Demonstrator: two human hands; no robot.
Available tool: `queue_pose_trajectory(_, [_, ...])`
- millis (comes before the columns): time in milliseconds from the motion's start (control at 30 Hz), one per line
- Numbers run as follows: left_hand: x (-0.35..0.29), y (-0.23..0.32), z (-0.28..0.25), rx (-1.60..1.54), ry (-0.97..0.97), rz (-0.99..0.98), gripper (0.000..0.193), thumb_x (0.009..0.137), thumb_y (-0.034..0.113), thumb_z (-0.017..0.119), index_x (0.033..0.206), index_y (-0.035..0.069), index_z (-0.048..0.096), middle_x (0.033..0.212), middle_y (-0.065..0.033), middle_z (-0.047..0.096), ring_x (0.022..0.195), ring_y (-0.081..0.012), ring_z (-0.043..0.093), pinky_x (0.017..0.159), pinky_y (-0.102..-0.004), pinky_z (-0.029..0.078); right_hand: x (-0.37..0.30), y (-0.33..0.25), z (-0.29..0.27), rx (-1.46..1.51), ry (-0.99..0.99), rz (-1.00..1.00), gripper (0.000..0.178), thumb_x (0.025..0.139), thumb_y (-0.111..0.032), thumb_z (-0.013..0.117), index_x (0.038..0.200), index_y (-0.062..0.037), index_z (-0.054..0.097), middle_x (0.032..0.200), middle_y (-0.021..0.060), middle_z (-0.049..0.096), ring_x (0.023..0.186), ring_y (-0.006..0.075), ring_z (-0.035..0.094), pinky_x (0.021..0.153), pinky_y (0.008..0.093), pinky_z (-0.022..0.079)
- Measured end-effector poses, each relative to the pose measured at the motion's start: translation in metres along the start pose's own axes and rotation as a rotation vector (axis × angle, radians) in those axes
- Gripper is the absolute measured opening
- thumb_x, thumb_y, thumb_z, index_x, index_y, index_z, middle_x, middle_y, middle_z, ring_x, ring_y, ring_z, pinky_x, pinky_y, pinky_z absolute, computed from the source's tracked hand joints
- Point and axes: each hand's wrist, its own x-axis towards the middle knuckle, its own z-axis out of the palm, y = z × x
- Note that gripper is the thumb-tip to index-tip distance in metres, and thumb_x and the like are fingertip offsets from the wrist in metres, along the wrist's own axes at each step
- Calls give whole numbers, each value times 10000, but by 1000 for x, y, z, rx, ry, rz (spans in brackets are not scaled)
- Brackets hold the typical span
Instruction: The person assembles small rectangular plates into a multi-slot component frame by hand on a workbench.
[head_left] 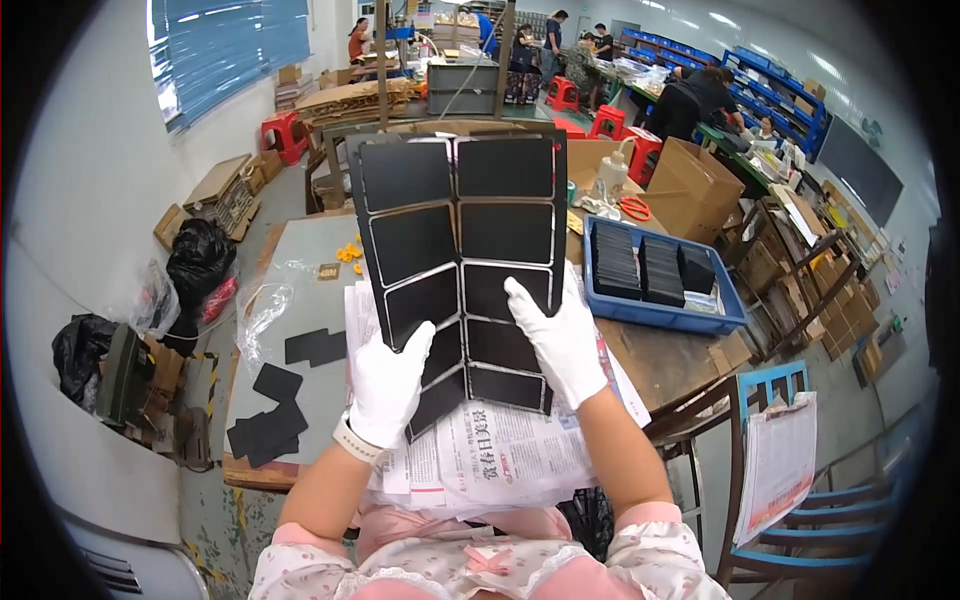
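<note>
Holding up the black 10-panel sheet [505, 232] seems the step in hand: at 12 o'clock, partly over newspapers [480, 470], it has left hand [390, 388] and right hand [562, 345] fingers clamped on its 8 and 4 o'clock edges, so the next move calls for even support.

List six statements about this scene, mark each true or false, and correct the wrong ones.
1. The left hand and the right hand are both covered in white. True.
2. Only one hand holds the black panel. False: both hands hold the black panel.
3. The blue tray sits left of the panel. False: the blue tray sits to its right.
4. Newspaper lies beneath the panel. True.
5. Loose black cards lie left of the newspaper. True.
6. The scissors lie on the newspaper. False: the orange-handled scissors lie beyond the tray.
</note>
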Motion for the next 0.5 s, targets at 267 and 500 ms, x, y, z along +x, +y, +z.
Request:
queue_pose_trajectory(267, [19,6,-26,-770,-325,-155,344,1016,40,787,1352,-25,753,1231,-82,809,1076,-168,776,976,-325,621,6,-6,-12,695,-132,427,476,1075,-367,819,1419,-61,700,1240,33,770,1100,118,713,982,297,577])
queue_pose_trajectory(500, [14,-13,-17,-319,-154,-45,321,1038,181,811,1237,-69,778,1051,-123,825,922,-180,772,851,-356,610,15,17,-3,391,-130,389,506,1075,-397,816,1388,-9,734,1239,52,774,1105,109,689,973,284,555])
